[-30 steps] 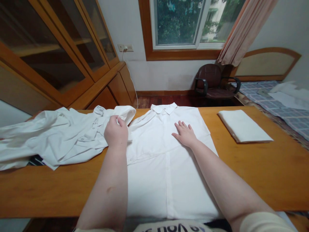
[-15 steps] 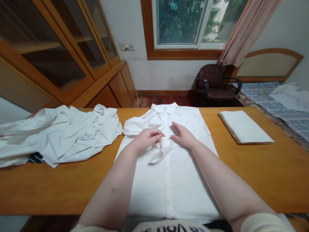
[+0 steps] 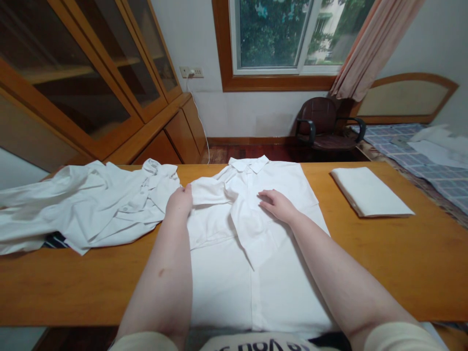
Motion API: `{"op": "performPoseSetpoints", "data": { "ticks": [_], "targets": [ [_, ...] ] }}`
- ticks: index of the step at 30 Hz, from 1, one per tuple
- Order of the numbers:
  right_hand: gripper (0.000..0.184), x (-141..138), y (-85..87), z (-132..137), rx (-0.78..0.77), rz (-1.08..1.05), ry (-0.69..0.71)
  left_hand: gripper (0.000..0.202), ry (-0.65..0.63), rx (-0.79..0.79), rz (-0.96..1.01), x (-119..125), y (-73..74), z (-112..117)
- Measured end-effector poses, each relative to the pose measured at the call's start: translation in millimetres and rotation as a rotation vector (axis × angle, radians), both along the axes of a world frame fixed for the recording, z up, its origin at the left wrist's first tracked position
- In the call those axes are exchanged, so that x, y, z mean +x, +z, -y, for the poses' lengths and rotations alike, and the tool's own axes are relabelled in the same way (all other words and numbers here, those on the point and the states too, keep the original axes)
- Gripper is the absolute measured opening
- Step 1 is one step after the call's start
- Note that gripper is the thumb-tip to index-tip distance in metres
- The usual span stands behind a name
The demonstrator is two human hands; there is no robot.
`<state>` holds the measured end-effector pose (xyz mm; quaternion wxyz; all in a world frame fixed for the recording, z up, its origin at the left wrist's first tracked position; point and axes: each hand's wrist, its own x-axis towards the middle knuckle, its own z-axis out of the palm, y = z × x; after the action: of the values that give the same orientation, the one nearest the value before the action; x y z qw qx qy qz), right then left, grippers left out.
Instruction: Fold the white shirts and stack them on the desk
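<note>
Head view: white shirt (image 3: pixel 256 239) lies on table (image 3: pixel 365 263), between and under the hands. Left hand (image 3: pixel 179 201) at outer edge of folded-over sleeve (image 3: pixel 239 207); fingers mostly hidden, grip unclear. Right hand (image 3: pixel 277 204) loosely spread over the front, nothing grasped. Crumpled garment (image 3: pixel 106 204) crowds left; bare wood right, up to folded cloth (image 3: pixel 371 191).

At the table's (image 3: pixel 73 287) left side, a crumpled white garment (image 3: pixel 91 204) runs out of our view. The left hand (image 3: pixel 179 202) hides most of its fingers from us. Below the near edge, chest lettering (image 3: pixel 255 345) is cut off.
</note>
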<state>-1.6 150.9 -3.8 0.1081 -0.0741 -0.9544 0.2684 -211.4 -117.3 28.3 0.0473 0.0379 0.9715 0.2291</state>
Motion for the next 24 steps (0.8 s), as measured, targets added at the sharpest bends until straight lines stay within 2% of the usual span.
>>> {"op": "performPoseSetpoints", "data": {
  "ticks": [5,7,11,14,17,21,24],
  "targets": [
    [0.033,0.6,1.3,0.3,-0.015,-0.009,0.001,0.04,0.011,0.105,0.04,-6.9,-7.8,0.7],
    [0.033,0.7,1.1,0.1,-0.029,-0.022,0.002,0.041,-0.009,0.148,0.093,-6.1,-9.9,1.0],
    [0.033,0.8,0.1,-0.6,-0.04,-0.031,0.003,0.057,-0.115,0.263,0.171,4.8,-7.8,-1.9],
    [0.033,0.9,-1.1,-1.1,-0.038,-0.038,0.011,0.054,-0.221,0.343,0.204,16.4,-1.8,-7.0],
    [0.033,0.8,-2.8,-1.7,-0.036,-0.049,0.011,0.044,-0.259,0.379,0.211,21.9,1.4,-11.7],
    [0.031,-0.4,-5.4,-3.1,-0.053,-0.059,0.016,0.029,-0.209,0.527,0.201,13.3,-7.6,-15.4],
    [0.029,-1.6,-6.2,-4.1,-0.083,-0.069,0.032,0.027,-0.067,0.706,0.155,1.0,-20.2,-16.8]
  ]
}}
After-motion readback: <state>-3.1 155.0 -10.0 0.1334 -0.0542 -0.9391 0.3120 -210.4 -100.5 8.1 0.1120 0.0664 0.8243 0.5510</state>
